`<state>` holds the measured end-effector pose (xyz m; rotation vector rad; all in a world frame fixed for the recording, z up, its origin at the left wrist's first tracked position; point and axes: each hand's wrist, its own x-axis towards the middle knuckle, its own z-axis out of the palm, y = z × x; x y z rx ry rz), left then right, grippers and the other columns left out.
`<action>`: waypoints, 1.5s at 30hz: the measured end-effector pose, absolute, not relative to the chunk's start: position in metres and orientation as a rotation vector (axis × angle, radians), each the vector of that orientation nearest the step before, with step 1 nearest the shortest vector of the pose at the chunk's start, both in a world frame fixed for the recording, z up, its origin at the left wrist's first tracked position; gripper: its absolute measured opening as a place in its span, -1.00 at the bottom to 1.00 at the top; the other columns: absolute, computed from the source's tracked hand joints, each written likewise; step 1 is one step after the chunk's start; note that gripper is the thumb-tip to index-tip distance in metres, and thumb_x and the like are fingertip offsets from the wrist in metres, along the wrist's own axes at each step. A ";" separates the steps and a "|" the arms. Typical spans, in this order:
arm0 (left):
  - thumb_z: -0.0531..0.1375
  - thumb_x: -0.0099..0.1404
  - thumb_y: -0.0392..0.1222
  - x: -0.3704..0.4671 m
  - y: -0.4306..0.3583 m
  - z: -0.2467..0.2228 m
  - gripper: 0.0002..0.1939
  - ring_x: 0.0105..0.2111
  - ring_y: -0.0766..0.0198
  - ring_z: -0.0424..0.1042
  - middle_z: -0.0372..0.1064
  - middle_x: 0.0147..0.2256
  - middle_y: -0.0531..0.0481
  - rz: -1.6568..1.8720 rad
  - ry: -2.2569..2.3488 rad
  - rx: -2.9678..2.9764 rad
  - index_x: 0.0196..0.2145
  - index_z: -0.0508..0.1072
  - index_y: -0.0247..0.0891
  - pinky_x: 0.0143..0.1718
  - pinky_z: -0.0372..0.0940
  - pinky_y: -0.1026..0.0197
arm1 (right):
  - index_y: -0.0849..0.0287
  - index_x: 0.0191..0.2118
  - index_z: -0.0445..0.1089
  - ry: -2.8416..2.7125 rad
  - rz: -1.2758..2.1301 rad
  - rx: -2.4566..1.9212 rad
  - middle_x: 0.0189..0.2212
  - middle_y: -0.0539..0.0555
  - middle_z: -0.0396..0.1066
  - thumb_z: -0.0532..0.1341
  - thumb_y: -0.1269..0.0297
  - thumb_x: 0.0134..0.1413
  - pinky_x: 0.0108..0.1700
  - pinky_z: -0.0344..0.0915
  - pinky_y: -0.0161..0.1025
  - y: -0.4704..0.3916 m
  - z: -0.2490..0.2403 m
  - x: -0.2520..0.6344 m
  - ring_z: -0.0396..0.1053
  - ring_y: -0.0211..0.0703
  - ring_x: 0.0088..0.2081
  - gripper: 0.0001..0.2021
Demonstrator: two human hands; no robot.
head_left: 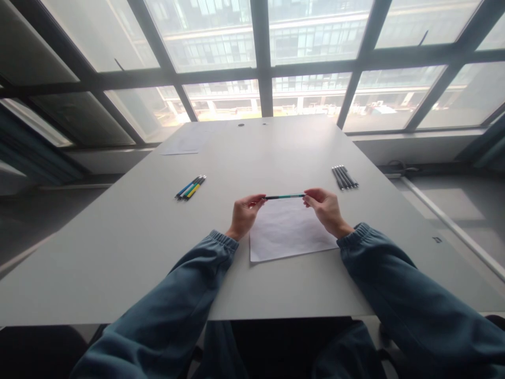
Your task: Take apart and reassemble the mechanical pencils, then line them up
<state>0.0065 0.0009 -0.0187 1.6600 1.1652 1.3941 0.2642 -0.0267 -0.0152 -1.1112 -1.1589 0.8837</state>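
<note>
Between my two hands a slim pen [284,197], black toward the left and teal toward the right, is held level across the top part of a sheet of white paper [292,234]. My left hand [245,213] pinches its left end with fingertips and thumb. At the other end, my right hand [325,208] grips the pen the same way. The paper lies on the white table between my wrists. Whether the pen touches the paper cannot be made out.
To the left lies a row of several coloured pens [191,188], blue, green and yellow among them. Several dark grey pens [344,178] lie side by side at the right. Another paper sheet [185,139] is at the far left of the white table [130,247], before large windows.
</note>
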 end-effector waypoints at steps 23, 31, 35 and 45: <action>0.33 0.27 -0.10 0.007 -0.004 -0.009 -0.85 -0.30 0.23 0.50 0.57 -0.28 -0.05 1.452 1.205 1.898 -0.25 0.67 -0.15 -0.30 0.38 0.22 | 0.20 -0.31 0.52 -1.154 0.835 -1.130 -0.44 0.09 0.52 0.42 0.06 -0.06 -0.43 0.37 -0.23 -0.024 -0.014 0.263 0.45 -0.16 -0.42 -0.70; 0.33 0.27 -0.13 0.007 -0.002 -0.009 -0.88 -0.31 0.24 0.49 0.57 -0.29 -0.04 1.454 1.208 1.906 -0.26 0.66 -0.16 -0.30 0.37 0.23 | 0.20 -0.31 0.53 -1.143 0.845 -1.125 -0.44 0.08 0.52 0.42 0.09 -0.05 -0.39 0.39 -0.21 -0.023 -0.016 0.264 0.44 -0.18 -0.44 -0.72; 0.33 0.27 -0.14 0.007 -0.001 -0.010 -0.88 -0.31 0.25 0.49 0.56 -0.29 -0.04 1.457 1.201 1.909 -0.26 0.66 -0.17 -0.32 0.36 0.24 | 0.21 -0.30 0.53 -1.140 0.847 -1.123 -0.43 0.08 0.53 0.41 0.13 -0.04 -0.38 0.39 -0.21 -0.022 -0.018 0.264 0.43 -0.19 -0.44 -0.75; 0.32 0.29 -0.13 0.007 -0.001 -0.010 -0.86 -0.31 0.25 0.50 0.58 -0.28 -0.05 1.442 1.201 1.948 -0.23 0.65 -0.19 -0.33 0.36 0.25 | 0.21 -0.30 0.53 -1.126 0.852 -1.106 -0.45 0.07 0.53 0.41 0.15 -0.04 -0.39 0.38 -0.22 -0.021 -0.020 0.264 0.44 -0.19 -0.44 -0.76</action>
